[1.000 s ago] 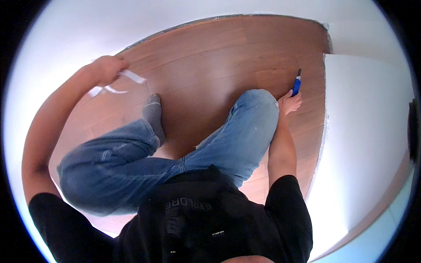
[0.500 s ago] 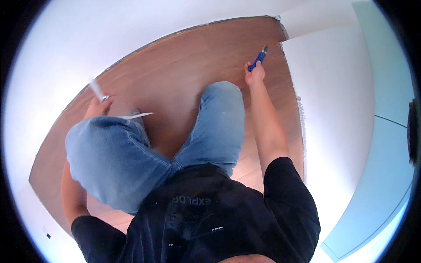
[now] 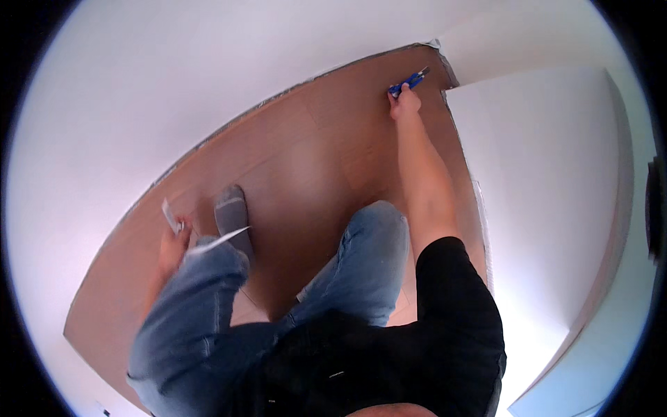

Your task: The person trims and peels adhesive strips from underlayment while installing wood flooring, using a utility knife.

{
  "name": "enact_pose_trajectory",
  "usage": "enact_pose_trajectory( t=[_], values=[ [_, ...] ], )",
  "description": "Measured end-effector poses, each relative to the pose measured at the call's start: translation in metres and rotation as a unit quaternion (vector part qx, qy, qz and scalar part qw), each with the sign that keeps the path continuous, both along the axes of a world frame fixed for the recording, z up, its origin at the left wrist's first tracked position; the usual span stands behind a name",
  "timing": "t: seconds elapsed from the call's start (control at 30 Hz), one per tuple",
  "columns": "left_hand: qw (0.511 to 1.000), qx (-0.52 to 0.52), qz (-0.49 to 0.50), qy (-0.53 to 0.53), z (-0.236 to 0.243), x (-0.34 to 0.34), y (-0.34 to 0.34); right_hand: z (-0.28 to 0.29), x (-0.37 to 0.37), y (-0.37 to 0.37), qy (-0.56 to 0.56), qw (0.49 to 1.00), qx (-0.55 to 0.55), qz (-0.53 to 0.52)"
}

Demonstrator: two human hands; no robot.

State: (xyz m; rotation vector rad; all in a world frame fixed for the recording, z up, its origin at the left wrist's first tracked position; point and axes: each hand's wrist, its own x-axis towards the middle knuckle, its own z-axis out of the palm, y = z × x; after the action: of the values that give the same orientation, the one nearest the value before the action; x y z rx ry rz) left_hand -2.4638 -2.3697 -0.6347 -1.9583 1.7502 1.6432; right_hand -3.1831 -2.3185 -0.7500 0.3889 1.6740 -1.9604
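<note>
My right hand (image 3: 406, 104) reaches far forward at the right, fingers wrapped around a blue utility knife (image 3: 408, 82). The knife's metal tip points up and right, above the floor near the far corner. At the left, beside my raised knee, my left hand (image 3: 178, 240) is closed on a thin white strip (image 3: 169, 214). A longer pointed white piece (image 3: 222, 240) sticks out past my knee; I cannot tell whether both are one strip, as the knee covers part of it.
Brown wood-look flooring (image 3: 299, 153) lies under me. Its ragged edge, with grey-white material (image 3: 264, 102), follows the white wall (image 3: 174, 76). My grey-socked foot (image 3: 233, 208) stands near my left hand. A white wall section (image 3: 535, 167) juts in at the right.
The view has shifted and my body has risen, baring my socked foot. The knife has turned to lie flatter. My left hand appears lower in view, still with the white strip.
</note>
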Motion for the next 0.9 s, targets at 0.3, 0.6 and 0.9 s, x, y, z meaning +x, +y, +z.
enact_pose_trajectory(
  t=[0.3,0.6,0.9],
  values=[
    [0.980,0.074,0.162,-0.086,0.045,0.068,0.019,-0.018,-0.131,-0.075,-0.020,0.992,0.077,-0.095],
    [0.991,0.082,0.076,-0.076,0.010,0.056,-0.005,-0.013,-0.152,-0.087,-0.011,0.997,0.060,-0.039],
    [0.994,0.072,0.042,-0.070,0.002,0.044,0.000,-0.009,-0.133,-0.087,0.039,0.994,0.089,0.054]
  ],
)
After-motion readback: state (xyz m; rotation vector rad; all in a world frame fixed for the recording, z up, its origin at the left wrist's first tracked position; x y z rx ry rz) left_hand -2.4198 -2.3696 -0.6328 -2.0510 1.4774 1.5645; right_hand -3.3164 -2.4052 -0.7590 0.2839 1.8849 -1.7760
